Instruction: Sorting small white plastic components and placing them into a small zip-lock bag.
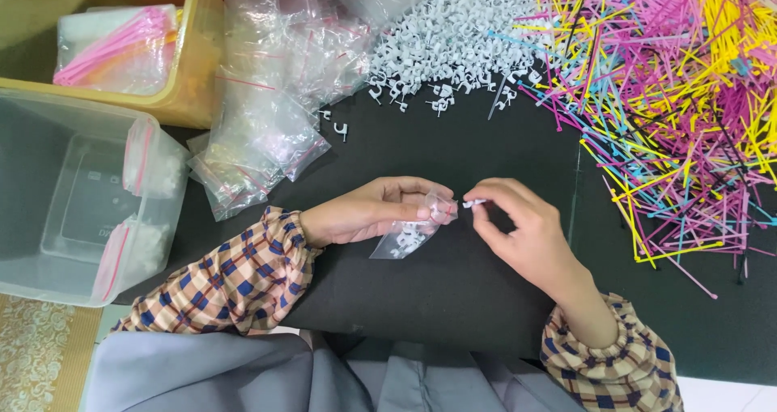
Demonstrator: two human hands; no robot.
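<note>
Black matting covers the table (453, 290), and both hands work near its middle. The left hand (364, 214) has its grip closed on a small clear zip bag (411, 232), pinching the mouth between thumb and fingers so the opening faces the other hand; the bag hangs slack below, with a few white clips already inside. The right hand (522, 234) has its fingertips pinched shut on 1 white cable clip (473, 203), held just beside the bag's mouth, close but not yet in.

Supplies lie within easy reach along the far side: a heap of white cable clips (449, 40) straight ahead, and a tangle of coloured cable ties (672, 96) in pink, yellow, blue and black spreading to the right. A loose stack of empty zip bags (271, 96) lies to the left, beside a yellow bin (190, 80) holding a bag of pink ties. Nearer on the left stands a clear plastic tub (73, 201) with 2 filled bags resting against its wall. Nothing lies between the hands and the clip heap.
</note>
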